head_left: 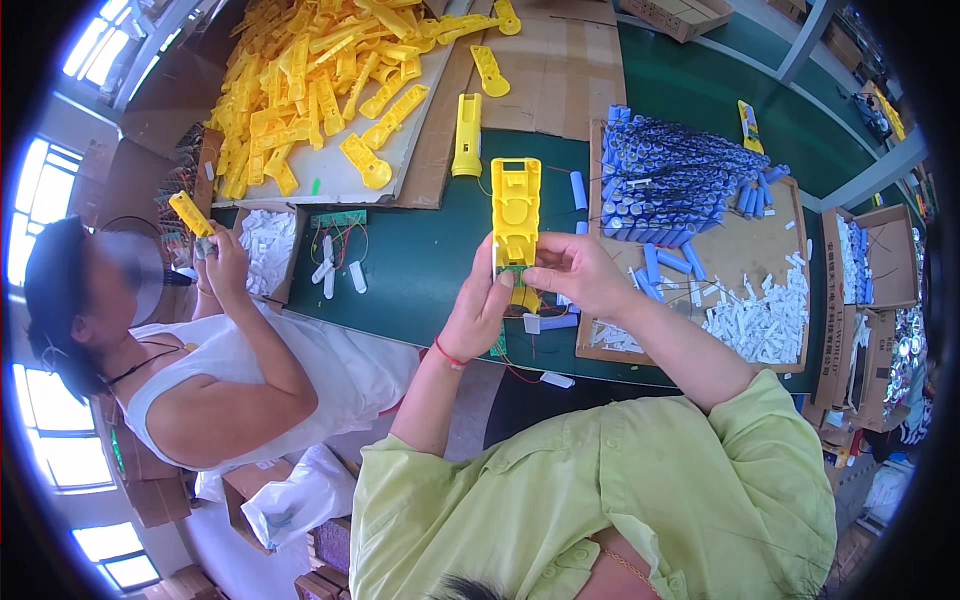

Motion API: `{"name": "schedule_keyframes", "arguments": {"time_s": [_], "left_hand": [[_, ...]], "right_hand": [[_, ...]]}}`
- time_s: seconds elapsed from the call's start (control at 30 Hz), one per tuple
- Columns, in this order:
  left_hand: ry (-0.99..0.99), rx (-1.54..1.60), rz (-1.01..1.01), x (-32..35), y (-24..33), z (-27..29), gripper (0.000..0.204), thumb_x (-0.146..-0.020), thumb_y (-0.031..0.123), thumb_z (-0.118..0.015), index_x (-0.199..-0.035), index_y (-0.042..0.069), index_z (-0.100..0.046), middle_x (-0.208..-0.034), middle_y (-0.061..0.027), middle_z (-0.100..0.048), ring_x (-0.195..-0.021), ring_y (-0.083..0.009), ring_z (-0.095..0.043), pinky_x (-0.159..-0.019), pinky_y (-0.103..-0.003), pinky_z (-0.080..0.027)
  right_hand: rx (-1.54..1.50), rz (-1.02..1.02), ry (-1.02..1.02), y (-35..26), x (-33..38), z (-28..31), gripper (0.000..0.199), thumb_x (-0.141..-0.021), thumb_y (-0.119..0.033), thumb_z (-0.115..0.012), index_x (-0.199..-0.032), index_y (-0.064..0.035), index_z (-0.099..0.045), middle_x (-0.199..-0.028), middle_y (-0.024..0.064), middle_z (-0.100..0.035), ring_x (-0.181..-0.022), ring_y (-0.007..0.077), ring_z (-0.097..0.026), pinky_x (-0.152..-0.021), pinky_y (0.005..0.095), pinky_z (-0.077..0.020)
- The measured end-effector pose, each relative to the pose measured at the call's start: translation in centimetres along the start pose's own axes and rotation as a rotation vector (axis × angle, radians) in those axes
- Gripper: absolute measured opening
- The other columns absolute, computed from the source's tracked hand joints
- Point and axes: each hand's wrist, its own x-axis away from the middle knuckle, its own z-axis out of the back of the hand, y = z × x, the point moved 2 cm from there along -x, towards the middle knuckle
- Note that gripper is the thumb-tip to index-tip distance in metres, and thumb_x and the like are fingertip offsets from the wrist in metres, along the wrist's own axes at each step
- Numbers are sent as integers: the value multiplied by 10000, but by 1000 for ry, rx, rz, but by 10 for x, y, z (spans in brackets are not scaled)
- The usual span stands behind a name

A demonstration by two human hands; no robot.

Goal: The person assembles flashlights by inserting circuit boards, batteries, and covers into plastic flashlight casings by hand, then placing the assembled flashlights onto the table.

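Upright in front of me, my left hand (476,312) grips a yellow plastic flashlight housing half (516,212), with its hollow inner side showing. At its lower end sits a small green circuit board (513,271). My right hand (582,272) pinches at that board with thumb and fingertips; the exact contact is partly hidden. Just beyond the housing lies a yellow flashlight body (467,137). Below my right hand are a blue cylindrical battery (556,322) and a small whitish piece, close to the table edge.
Yellow shells (300,90) are heaped at the back left. A cardboard tray (690,270) on the right holds wired blue batteries (665,180) and small white parts (755,325). At left, a co-worker (230,380) holds a yellow piece (190,214) beside a box of white parts (268,250).
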Motion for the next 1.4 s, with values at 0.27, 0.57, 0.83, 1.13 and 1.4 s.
{"name": "schedule_keyframes", "arguments": {"time_s": [0.27,0.57,0.83,1.13,1.4], "left_hand": [[-56,81,3,-5,5,-7,477,-933,58,-312,-1392,7,-195,-1194,-113,-480,-1056,-184,-513,-892,-301,-435],[5,445,45,-11,0,-12,466,-933,40,-355,-1380,22,-227,-1174,-115,-493,-1052,-166,-517,-888,-322,-448],[110,991,125,-16,17,-14,579,-935,470,-181,-1324,66,-325,-1185,-177,-506,-1000,-288,-552,-844,-428,-477],[391,755,11,-18,-7,14,440,-988,383,-258,-1221,41,-408,-1055,-144,-555,-921,-229,-559,-828,-397,-469],[345,606,29,-10,-18,8,444,-980,396,-305,-1148,15,-459,-979,-124,-586,-825,-205,-588,-739,-352,-502]], "right_hand": [[-41,-17,-35,-4,9,6,248,-821,-46,-617,-1063,5,-600,-887,22,-635,-776,75,-571,-753,241,-477],[-49,119,-70,-1,6,7,361,-855,-121,-611,-1192,-21,-527,-978,30,-614,-852,75,-556,-779,246,-458],[-348,-39,-187,22,0,18,534,-930,-287,-441,-1373,-28,-296,-1195,71,-530,-1129,130,-455,-982,297,-324],[207,-287,-255,16,40,3,262,-861,-122,-572,-1106,-31,-587,-815,40,-669,-732,101,-627,-666,237,-486],[172,247,228,-47,25,13,129,-815,-108,-630,-890,-3,-622,-913,79,-679,-684,82,-616,-577,223,-470]]}}
